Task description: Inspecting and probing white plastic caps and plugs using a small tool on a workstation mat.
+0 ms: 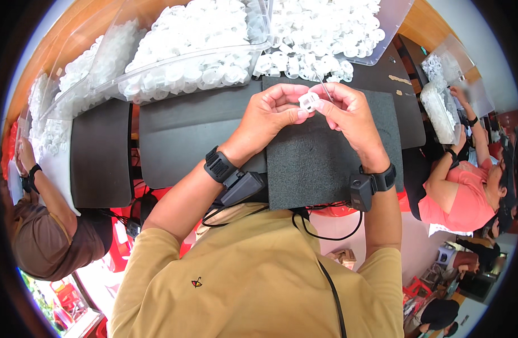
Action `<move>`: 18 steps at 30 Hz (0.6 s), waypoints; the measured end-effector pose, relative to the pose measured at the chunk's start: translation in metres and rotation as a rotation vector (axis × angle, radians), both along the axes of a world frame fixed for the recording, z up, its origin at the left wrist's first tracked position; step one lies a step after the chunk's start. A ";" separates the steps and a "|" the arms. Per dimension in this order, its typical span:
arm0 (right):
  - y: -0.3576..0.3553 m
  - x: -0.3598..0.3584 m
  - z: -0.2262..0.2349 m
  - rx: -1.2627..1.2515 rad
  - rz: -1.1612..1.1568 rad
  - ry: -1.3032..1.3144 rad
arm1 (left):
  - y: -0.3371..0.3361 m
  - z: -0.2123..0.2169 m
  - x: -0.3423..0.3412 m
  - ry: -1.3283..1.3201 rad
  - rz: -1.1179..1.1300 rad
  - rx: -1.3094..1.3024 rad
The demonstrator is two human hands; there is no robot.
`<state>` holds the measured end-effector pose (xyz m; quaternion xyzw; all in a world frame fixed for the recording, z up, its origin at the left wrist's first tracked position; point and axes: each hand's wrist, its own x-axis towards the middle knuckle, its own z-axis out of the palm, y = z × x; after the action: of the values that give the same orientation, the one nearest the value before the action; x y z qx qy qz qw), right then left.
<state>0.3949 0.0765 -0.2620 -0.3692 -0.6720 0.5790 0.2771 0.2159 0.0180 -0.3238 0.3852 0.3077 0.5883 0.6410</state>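
Above the dark mat (332, 163), my left hand (270, 112) pinches a small white plastic part (308, 101) between thumb and fingers. The part looks ring-like, with an opening in it. My right hand (349, 112) is closed on a thin metal rod-like tool (325, 88), held upright beside the part. Its thumb lies close against the part's right side. The tool's lower tip is too small to make out. Just beyond both hands lies a loose heap of similar white parts (293, 65).
Clear plastic bins (197, 54) full of white parts line the far side of the dark table (197, 135). Another bin (394, 34) lies at the back right. One person (50, 231) works at the left, another (462, 191) at the right. Cables (332, 236) hang from my wrist devices.
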 end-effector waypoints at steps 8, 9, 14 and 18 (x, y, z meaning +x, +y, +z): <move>-0.006 -0.012 -0.011 0.402 -0.149 -0.211 | 0.003 -0.006 0.000 0.154 0.082 0.097; -0.008 -0.013 -0.010 0.401 -0.148 -0.212 | 0.003 -0.006 -0.001 0.167 0.097 0.105; -0.018 -0.009 0.009 0.641 -0.206 -0.248 | 0.004 -0.005 -0.001 0.076 0.098 0.078; -0.033 0.006 0.008 0.722 -0.104 -0.427 | 0.005 -0.007 -0.002 -0.003 0.095 0.028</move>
<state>0.4005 0.0435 -0.2537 -0.3933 -0.8546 0.2022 0.2722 0.2144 0.0231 -0.3308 0.3782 0.3166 0.6228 0.6074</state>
